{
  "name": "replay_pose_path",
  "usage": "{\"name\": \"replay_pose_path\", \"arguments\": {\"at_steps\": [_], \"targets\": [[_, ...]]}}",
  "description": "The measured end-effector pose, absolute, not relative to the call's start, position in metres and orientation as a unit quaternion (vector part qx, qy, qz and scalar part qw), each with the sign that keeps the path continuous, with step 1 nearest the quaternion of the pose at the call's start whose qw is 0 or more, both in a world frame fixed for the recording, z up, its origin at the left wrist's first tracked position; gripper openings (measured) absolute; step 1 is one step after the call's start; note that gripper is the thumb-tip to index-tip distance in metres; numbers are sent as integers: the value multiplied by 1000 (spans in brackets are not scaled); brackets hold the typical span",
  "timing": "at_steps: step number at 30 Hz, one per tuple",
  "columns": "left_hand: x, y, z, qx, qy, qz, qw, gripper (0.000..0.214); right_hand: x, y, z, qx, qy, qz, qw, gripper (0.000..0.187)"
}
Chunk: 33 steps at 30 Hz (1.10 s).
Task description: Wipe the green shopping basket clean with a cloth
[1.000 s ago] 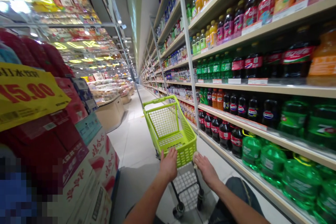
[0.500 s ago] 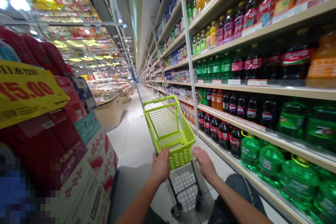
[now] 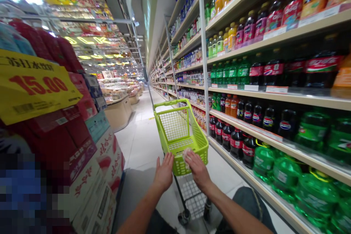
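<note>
A lime-green shopping cart (image 3: 179, 131) stands in the aisle right in front of me, its basket holding nothing I can see. My left hand (image 3: 163, 172) rests against the basket's near left corner with the fingers stretched upward and nothing in them. My right hand (image 3: 197, 168) lies on the basket's near rim, toward the middle, and presses a small crumpled white cloth (image 3: 187, 153) against the plastic. Below the basket, the cart's wire lower rack (image 3: 193, 193) and a black wheel (image 3: 183, 218) show between my forearms.
Shelves of soft-drink bottles (image 3: 246, 117) run along the right, with large green bottles (image 3: 301, 186) at knee height. On the left stands a stack of red and white cartons (image 3: 90, 153) with a yellow 15.00 price sign (image 3: 33, 84). The tiled aisle (image 3: 142, 135) leads ahead past display counters (image 3: 117, 109).
My right hand slid left along the basket's near rim from the right corner toward the middle, with the white cloth under it. The left hand dropped slightly and its fingers straightened.
</note>
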<state>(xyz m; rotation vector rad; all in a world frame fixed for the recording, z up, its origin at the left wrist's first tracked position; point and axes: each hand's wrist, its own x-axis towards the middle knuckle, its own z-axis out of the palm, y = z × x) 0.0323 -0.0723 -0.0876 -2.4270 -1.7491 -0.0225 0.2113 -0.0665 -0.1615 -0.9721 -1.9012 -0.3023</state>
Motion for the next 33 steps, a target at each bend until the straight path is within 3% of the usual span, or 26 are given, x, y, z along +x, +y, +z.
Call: {"name": "replay_pose_path", "arguments": {"at_steps": [7,14,20,27,33], "targets": [[17,-71,-84,-797,-599,-17,81,79,185,-65,-207,-392,-818,-124,403,29],[48,-64,-88,-823,-561,-26,80,74,232,-62,-166,-419,-785,-160,427,46],[61,-64,-98,-842,-537,-7,59,74,251,-65,-198,-438,-801,-144,380,40],[80,-69,-93,-841,-538,-12,58,74,282,-56,-156,-458,-746,-160,457,45],[84,-71,-91,-843,-537,13,36,77,290,-62,-207,-506,-763,-74,395,42]]}}
